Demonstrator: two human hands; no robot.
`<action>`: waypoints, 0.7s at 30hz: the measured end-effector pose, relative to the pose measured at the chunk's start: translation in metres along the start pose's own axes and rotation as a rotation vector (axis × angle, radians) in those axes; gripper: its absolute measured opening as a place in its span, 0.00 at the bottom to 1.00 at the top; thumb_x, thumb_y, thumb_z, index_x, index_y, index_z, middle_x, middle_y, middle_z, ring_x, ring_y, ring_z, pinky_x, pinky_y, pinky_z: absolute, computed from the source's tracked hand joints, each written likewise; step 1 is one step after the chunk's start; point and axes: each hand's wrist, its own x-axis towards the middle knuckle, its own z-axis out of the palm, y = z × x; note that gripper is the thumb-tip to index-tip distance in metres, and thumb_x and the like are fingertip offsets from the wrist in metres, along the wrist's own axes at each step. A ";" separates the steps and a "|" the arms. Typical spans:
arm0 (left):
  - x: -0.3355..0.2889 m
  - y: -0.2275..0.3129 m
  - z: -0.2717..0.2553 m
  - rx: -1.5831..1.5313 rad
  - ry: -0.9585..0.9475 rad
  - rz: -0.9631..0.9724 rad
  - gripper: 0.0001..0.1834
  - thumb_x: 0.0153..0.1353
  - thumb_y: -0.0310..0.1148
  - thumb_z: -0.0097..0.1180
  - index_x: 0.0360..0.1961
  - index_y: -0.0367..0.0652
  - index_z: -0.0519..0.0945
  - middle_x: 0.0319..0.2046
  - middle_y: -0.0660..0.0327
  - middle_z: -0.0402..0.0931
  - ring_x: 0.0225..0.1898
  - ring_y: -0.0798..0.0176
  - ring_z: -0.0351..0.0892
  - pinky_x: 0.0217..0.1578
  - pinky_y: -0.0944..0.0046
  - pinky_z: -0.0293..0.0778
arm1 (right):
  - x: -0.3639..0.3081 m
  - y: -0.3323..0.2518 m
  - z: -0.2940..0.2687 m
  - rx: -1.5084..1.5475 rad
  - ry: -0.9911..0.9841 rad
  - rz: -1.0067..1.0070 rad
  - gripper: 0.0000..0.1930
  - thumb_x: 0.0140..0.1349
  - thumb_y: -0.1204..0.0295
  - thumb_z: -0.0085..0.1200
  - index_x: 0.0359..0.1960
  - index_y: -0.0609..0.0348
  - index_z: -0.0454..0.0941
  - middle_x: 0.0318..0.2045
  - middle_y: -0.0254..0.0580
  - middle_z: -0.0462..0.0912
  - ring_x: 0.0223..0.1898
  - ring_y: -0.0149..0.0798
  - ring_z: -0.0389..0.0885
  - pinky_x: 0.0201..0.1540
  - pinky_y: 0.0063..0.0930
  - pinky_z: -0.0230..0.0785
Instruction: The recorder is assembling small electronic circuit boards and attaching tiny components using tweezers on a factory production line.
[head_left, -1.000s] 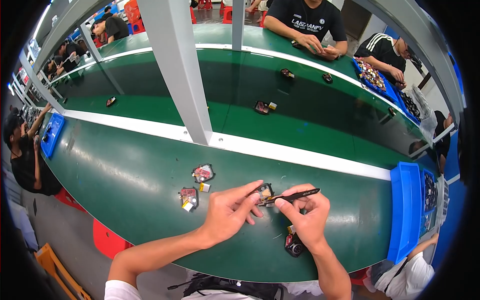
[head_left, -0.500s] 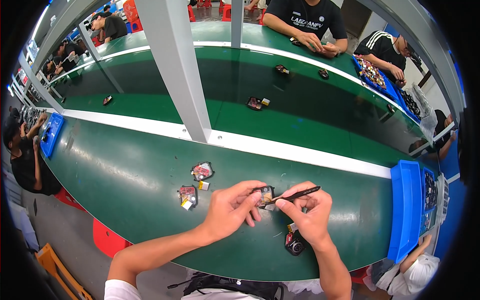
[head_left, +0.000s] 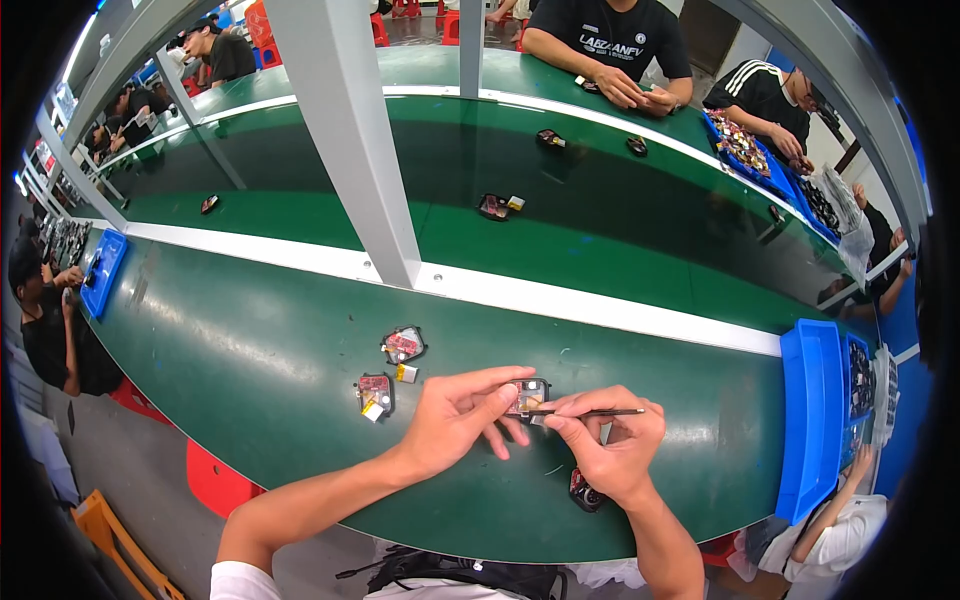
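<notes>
Over the green table, my left hand (head_left: 450, 418) is closed on a small black watch case (head_left: 531, 390) with a red circuit board inside, pinched between thumb and fingers. Black tweezers (head_left: 612, 412) lie almost level in my right hand (head_left: 620, 450), whose fingers are closed on them; their tips reach the lower edge of the case. Just what the tips touch is too small to tell. To the left of my left hand rest two more opened watch cases (head_left: 403, 345) (head_left: 374, 395) and a small silver-and-yellow battery (head_left: 406, 373). Another case (head_left: 583, 491) sits partly hidden by my right wrist.
A long blue tray (head_left: 810, 420) stands at the table's right end, a smaller blue tray (head_left: 103, 273) at its far left. Beyond a white rail with a grey post (head_left: 350, 140), a green conveyor belt carries several cases (head_left: 493, 206). People sit across and at both sides.
My right hand has shifted slightly, swinging the tweezers from a slant to nearly level. It now hides the battery near the lower case. The cases on the belt have moved left.
</notes>
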 end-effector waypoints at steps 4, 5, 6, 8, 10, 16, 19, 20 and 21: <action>-0.001 0.001 0.001 -0.002 0.014 0.013 0.20 0.75 0.31 0.51 0.62 0.31 0.75 0.42 0.50 0.83 0.33 0.59 0.87 0.26 0.66 0.84 | 0.000 0.001 0.000 -0.007 -0.010 -0.012 0.07 0.51 0.83 0.69 0.29 0.61 0.83 0.29 0.40 0.90 0.11 0.18 0.67 0.17 0.15 0.56; -0.001 0.001 0.001 -0.003 0.014 0.013 0.20 0.75 0.31 0.51 0.62 0.31 0.75 0.42 0.50 0.83 0.33 0.59 0.87 0.26 0.66 0.84 | 0.000 0.001 0.000 -0.007 -0.012 -0.021 0.07 0.51 0.84 0.69 0.29 0.61 0.83 0.29 0.40 0.90 0.11 0.18 0.67 0.17 0.15 0.57; -0.001 0.002 0.000 -0.009 0.014 0.015 0.19 0.75 0.31 0.50 0.62 0.31 0.75 0.42 0.50 0.83 0.33 0.59 0.87 0.26 0.66 0.84 | 0.000 0.000 0.000 -0.007 -0.013 -0.021 0.07 0.51 0.84 0.69 0.29 0.61 0.83 0.29 0.40 0.90 0.11 0.18 0.67 0.17 0.15 0.57; -0.001 0.002 0.000 -0.017 0.015 0.016 0.19 0.75 0.30 0.50 0.62 0.31 0.75 0.43 0.50 0.83 0.33 0.60 0.87 0.26 0.67 0.84 | 0.002 -0.002 0.000 -0.032 -0.030 -0.047 0.07 0.50 0.84 0.69 0.29 0.62 0.84 0.29 0.40 0.90 0.11 0.18 0.68 0.17 0.15 0.57; -0.001 0.002 -0.001 -0.014 0.009 0.021 0.19 0.75 0.30 0.50 0.62 0.31 0.75 0.43 0.50 0.83 0.33 0.60 0.87 0.26 0.67 0.84 | 0.001 -0.001 0.001 -0.017 -0.026 -0.042 0.07 0.51 0.84 0.69 0.30 0.62 0.84 0.29 0.41 0.90 0.11 0.18 0.68 0.17 0.15 0.57; -0.003 0.002 0.000 0.025 0.027 0.037 0.18 0.74 0.29 0.51 0.61 0.31 0.76 0.41 0.51 0.83 0.33 0.60 0.87 0.26 0.67 0.83 | 0.001 -0.006 0.000 0.012 -0.024 0.073 0.07 0.52 0.84 0.69 0.31 0.64 0.84 0.28 0.41 0.89 0.12 0.17 0.66 0.17 0.14 0.56; -0.004 0.002 0.001 0.054 0.043 0.041 0.18 0.74 0.29 0.51 0.61 0.31 0.76 0.40 0.51 0.83 0.32 0.61 0.87 0.25 0.67 0.83 | 0.002 -0.008 0.000 -0.010 -0.023 0.093 0.07 0.52 0.84 0.70 0.31 0.64 0.84 0.27 0.40 0.89 0.12 0.17 0.66 0.17 0.14 0.55; -0.004 0.002 0.001 0.053 0.043 0.039 0.18 0.74 0.29 0.51 0.61 0.31 0.76 0.40 0.51 0.83 0.32 0.61 0.87 0.25 0.67 0.83 | 0.002 -0.008 0.001 -0.011 -0.007 0.082 0.07 0.52 0.84 0.70 0.31 0.64 0.84 0.27 0.39 0.89 0.12 0.18 0.66 0.17 0.14 0.55; -0.004 0.002 0.000 0.059 0.056 0.045 0.18 0.74 0.29 0.51 0.61 0.31 0.76 0.40 0.51 0.83 0.32 0.61 0.87 0.25 0.68 0.83 | 0.003 -0.008 0.001 -0.010 -0.008 0.082 0.07 0.52 0.84 0.70 0.31 0.64 0.84 0.27 0.39 0.89 0.12 0.18 0.66 0.17 0.14 0.55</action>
